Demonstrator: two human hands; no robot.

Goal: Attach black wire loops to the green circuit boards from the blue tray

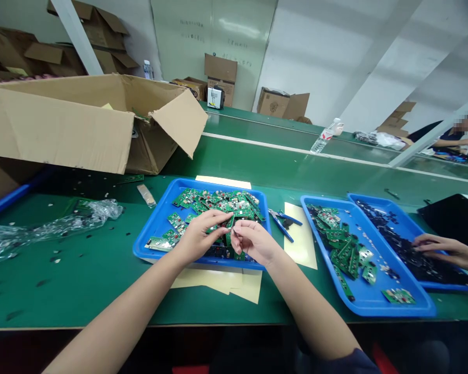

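Above the front part of a blue tray, my two hands meet over a heap of green circuit boards. My left hand is closed, its thumb and fingers pinching a small circuit board seen nearly edge-on. From the other side my right hand is closed too, fingertips pressed together at that board's edge. Its curled fingers hide any small part between them. Right of the tray, blue-handled pliers lie with their jaws apart, partly on a yellow sheet.
A second blue tray holds more boards and small bits. Beyond it, a co-worker's hand reaches into a third tray of black parts. A large open carton stands at left, near plastic wrap. A bottle stands behind.
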